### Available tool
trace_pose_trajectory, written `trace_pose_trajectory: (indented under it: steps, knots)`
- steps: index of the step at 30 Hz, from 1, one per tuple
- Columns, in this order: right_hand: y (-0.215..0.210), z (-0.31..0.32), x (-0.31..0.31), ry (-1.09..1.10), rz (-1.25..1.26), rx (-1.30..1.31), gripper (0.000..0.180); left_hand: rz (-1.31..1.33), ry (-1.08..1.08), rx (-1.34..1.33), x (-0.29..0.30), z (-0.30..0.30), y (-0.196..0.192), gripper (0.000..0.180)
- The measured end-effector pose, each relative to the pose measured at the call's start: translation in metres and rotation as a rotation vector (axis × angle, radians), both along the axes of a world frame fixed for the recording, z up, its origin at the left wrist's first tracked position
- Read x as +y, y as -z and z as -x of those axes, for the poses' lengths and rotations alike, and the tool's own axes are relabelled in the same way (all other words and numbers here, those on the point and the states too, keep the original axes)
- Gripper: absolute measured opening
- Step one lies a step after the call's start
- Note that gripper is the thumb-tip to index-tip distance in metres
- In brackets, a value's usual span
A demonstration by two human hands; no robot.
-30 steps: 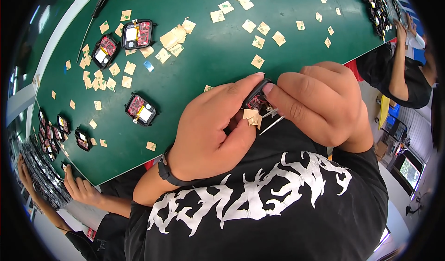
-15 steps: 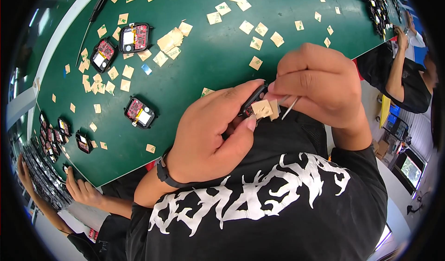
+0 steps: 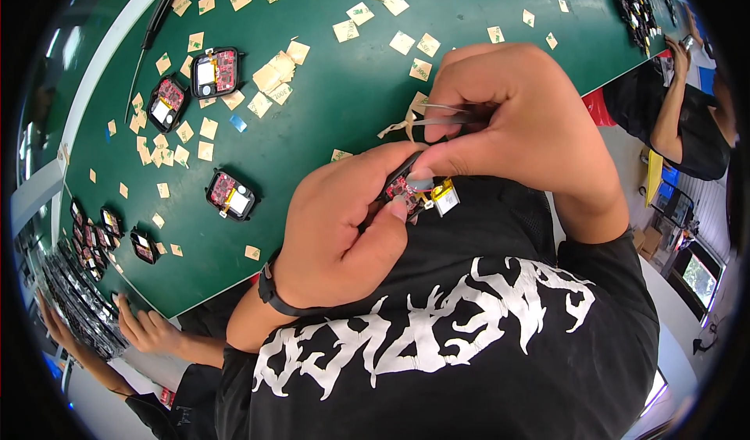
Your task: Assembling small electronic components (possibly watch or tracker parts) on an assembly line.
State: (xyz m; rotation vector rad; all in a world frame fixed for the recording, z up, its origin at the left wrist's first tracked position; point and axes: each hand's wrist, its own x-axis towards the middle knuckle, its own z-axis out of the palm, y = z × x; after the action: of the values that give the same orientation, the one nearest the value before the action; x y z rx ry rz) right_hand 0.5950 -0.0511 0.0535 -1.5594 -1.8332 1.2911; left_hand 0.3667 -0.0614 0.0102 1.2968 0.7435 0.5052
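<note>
Close above the green surface [image 3: 351,112], left hand [image 3: 336,229] fingers clamped round small circuit-board module [image 3: 402,190] to steady it, right hand [image 3: 516,135] fingers pinching tweezers [image 3: 453,114] with peeled sticker backing [image 3: 402,124].

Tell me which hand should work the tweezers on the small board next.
Right, probably. The right hand already holds the tweezers just above the small board, while the left hand is busy cradling that board.

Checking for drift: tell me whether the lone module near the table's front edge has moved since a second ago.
No. The lone module lies at the same spot on the green table, among the same paper squares.
</note>
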Motion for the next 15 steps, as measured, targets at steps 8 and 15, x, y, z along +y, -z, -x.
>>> trace_pose_trajectory:
  steps: [8,15]
  knots:
    - [-0.003,-0.009,-0.014,0.204,0.312,0.292,0.031,0.447,-0.143,-0.149,0.000,0.003,-0.007,0.045]
    - [0.003,-0.008,-0.040,-0.064,-0.285,0.202,0.033,0.441,-0.232,-0.208,0.000,-0.003,-0.007,0.024]
